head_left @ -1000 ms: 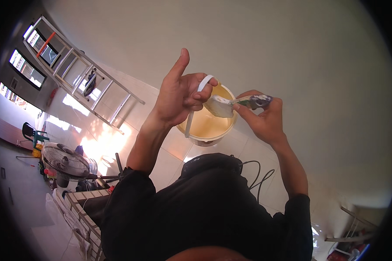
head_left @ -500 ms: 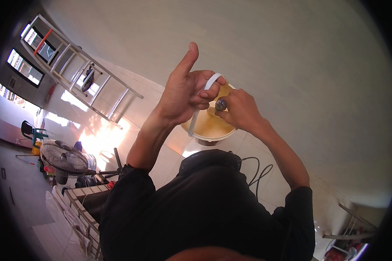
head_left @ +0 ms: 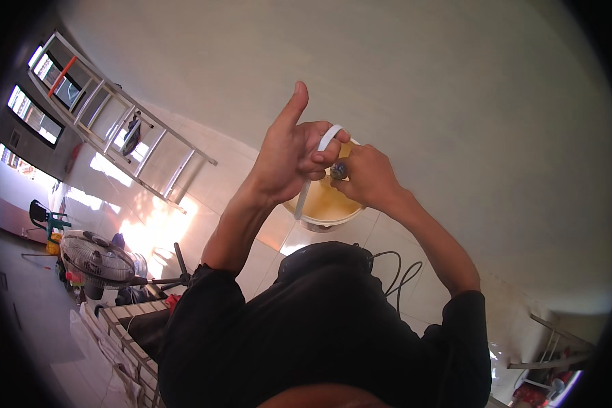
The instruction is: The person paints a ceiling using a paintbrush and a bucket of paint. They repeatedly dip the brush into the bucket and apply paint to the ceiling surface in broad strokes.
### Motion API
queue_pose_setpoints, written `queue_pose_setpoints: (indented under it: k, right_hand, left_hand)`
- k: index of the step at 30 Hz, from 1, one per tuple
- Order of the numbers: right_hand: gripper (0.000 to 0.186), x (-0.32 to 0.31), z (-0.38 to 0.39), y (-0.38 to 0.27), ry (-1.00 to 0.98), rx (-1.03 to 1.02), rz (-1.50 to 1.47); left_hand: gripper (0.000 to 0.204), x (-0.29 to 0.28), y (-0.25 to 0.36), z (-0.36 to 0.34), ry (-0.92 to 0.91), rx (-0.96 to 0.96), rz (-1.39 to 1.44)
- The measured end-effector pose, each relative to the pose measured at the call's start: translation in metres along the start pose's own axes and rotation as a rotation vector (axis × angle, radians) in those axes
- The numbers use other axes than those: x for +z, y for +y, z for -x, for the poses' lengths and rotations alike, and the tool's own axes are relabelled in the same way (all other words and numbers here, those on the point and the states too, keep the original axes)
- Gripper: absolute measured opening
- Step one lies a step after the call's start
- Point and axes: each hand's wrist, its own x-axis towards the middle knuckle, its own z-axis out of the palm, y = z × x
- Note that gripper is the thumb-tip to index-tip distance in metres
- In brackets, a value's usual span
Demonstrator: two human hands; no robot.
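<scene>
My left hand point(head_left: 289, 158) is raised with its thumb stuck up. Its other fingers curl around a white flat band point(head_left: 329, 137) that runs down to the left rim of the bucket and looks like its carrying handle. Below both hands is a pale round bucket point(head_left: 331, 223), its inside coated yellowish. Over the bucket's far right side, my right hand point(head_left: 374, 178) closes around a tool handle with a dark bluish rounded end point(head_left: 338, 170). What lies at the tool's other end is hidden by the hand and the bucket.
A wide plain wall point(head_left: 455, 102) rises ahead and to the right. An aluminium ladder point(head_left: 115, 122) stands at the far left, with a standing fan point(head_left: 96, 260) and a green chair point(head_left: 49, 219) nearer. A dark cable point(head_left: 408, 268) lies on the tiled floor.
Both hands and the bucket appear slightly lower in the picture as the view shifts. The right hand and the tool handle have edged left. Both grips stay the same.
</scene>
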Motion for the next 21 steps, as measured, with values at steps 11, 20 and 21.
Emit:
queue_pose_setpoints:
  k: [11, 20, 21]
  right_hand:
    - [0.014, -0.016, 0.011, 0.003, 0.261, -0.133, 0.075]
    - [0.017, -0.025, 0.028, 0.003, 0.575, -0.237, 0.053]
    - [0.018, -0.028, 0.030, 0.002, 0.610, -0.199, -0.007]
  left_hand:
    - [0.098, -0.001, -0.005, -0.002, -0.018, -0.049, 0.053]
    - [0.099, -0.017, -0.005, -0.008, -0.111, -0.075, 0.180]
    - [0.099, -0.017, -0.005, -0.008, -0.112, -0.066, 0.174]
